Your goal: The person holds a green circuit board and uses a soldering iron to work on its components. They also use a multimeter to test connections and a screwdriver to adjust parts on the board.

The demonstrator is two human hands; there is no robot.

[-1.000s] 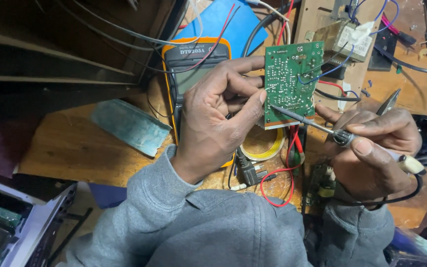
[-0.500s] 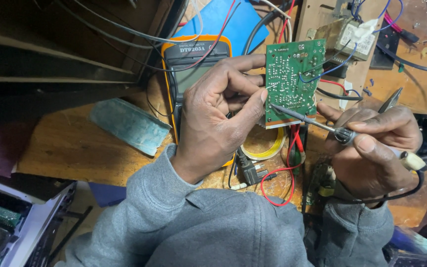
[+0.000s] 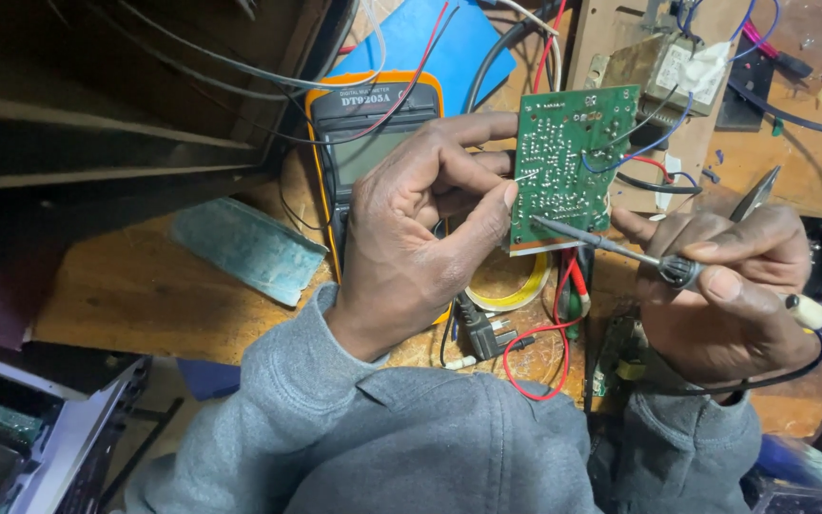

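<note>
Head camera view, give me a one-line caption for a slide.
Left hand holds a green circuit board while the right hand touches a soldering iron to it, above a multimeter.

wooden bench [image 3: 145, 295], multimeter [image 3: 363, 133], tape roll [image 3: 506, 286]

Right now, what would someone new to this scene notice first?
The green circuit board at centre, pinched along its edge by the left hand. The right hand holds a soldering iron, its tip touching the lower part of the board. Behind the left hand lies an orange-cased meter on the wooden bench.
</note>
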